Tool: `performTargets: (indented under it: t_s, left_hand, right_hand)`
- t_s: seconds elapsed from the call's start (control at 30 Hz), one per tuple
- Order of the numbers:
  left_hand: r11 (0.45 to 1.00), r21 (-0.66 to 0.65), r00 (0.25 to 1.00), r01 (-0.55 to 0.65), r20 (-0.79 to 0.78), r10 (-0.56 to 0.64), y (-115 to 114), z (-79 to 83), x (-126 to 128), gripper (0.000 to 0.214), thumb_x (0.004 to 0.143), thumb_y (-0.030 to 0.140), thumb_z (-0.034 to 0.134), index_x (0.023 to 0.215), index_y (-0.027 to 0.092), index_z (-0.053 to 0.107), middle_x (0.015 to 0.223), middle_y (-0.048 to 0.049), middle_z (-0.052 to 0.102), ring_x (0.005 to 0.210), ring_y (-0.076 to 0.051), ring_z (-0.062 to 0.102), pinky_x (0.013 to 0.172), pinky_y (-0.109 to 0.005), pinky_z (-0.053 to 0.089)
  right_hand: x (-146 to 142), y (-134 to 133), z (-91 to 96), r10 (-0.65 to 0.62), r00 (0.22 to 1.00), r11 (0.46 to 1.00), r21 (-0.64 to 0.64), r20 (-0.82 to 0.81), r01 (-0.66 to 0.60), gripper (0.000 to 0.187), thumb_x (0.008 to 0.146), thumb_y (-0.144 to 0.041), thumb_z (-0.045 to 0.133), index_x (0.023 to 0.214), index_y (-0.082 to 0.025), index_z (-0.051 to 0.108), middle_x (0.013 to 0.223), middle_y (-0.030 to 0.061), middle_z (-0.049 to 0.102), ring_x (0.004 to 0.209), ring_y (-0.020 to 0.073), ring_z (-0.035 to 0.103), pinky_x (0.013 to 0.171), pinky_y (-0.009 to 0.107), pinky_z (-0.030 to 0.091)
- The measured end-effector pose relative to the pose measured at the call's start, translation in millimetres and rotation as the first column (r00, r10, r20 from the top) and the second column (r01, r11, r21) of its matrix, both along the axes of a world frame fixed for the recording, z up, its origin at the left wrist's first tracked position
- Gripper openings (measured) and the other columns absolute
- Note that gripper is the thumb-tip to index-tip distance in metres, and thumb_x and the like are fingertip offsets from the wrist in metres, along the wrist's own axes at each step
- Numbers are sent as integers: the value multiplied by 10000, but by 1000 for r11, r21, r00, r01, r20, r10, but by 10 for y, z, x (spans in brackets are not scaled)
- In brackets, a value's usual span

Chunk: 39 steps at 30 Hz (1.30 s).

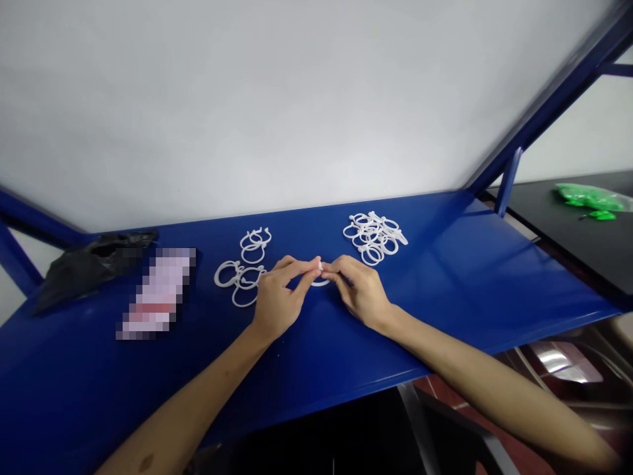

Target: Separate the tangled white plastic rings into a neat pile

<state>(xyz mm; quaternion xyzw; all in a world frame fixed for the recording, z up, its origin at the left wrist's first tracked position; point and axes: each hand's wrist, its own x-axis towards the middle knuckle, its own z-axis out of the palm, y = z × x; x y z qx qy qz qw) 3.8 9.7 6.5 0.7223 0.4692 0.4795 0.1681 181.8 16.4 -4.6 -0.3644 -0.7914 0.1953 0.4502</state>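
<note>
Between my two hands, low over the blue table, is a white plastic curtain ring (320,284). My left hand (281,298) pinches it at the top with thumb and forefinger, and my right hand (362,291) pinches it from the other side, fingertips almost touching. Fingers hide most of the ring's upper part. Left of my left hand lie several white rings (252,253), some with their ends apart. A denser heap of similar rings (374,235) rests beyond my right hand.
A black plastic bag (91,260) and a blurred-out pinkish item (161,290) lie on the left of the blue table (459,277). Blue metal bars (509,178) rise at its right end. A green packet (588,196) sits on a dark surface further right.
</note>
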Motion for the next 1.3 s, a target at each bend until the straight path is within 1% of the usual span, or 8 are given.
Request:
performTargets:
  t_s: [0.13,0.23,0.37,0.43,0.5,0.7,0.93,1.3]
  left_hand:
    - [999,36,995,31,-96,-28,59,-8,-27,210,950,319,618,1128,272,718,992,-14,773,888,-175,701,840,-336,570]
    - [998,68,965,12,-263,7,191,-55,-154,321,966,341,581,1271,270,653,1072,-34,765,972,-211,665,936,-404,524]
    - [964,120,807,-236,-528,264,375,-103,-422,346,970,368,528,1254,229,666,1224,-113,700,1136,-316,569,979,-509,441]
    - [932,106,697,-346,-636,331,426,-97,-531,386,967,366,498,1265,183,660,1265,-155,663,1168,-360,530,953,-525,431]
    - [910,82,613,-407,-714,339,449,-78,-596,409,957,356,483,1263,151,660,1282,-174,642,1161,-377,519,924,-519,430]
    - [913,66,577,-403,-756,309,464,-63,-624,330,948,340,482,1131,168,695,1153,-147,685,1074,-352,533,861,-479,431]
    - [905,86,599,-417,-722,345,487,-100,-627,354,950,365,484,1175,170,675,1167,-152,667,1099,-352,524,865,-458,429]
    - [907,66,553,-416,-773,310,493,-112,-655,366,971,321,424,1167,158,686,1149,-143,708,1088,-365,536,856,-477,411]
  right_hand:
    - [46,99,86,-53,994,997,54,94,48,167,1016,-258,507,959,-249,664,875,50,694,805,188,660,737,321,542]
    - [273,237,260,-334,928,943,71,165,326,155,994,-268,543,950,-253,690,921,76,682,839,214,639,707,326,522]
    - [795,438,429,-721,612,660,54,324,749,191,981,-292,555,1020,-196,716,1063,141,657,936,255,627,714,337,501]
    - [1026,517,421,-759,447,525,39,474,850,213,980,-281,551,1060,-195,729,1108,144,656,970,258,636,745,337,499]
    - [1183,579,364,-712,368,469,15,598,883,223,972,-289,565,1085,-225,746,1131,127,668,969,249,655,761,331,495]
    - [1274,645,246,-624,377,488,-37,685,872,241,942,-290,586,1097,-263,769,1106,113,713,916,250,690,740,325,489]
    - [1231,644,279,-739,367,467,37,565,884,199,927,-276,597,1062,-214,729,1077,107,711,890,248,673,735,333,483]
    - [1311,821,66,-793,346,456,111,501,883,209,947,-311,534,1028,-203,694,1043,103,715,906,238,640,736,327,466]
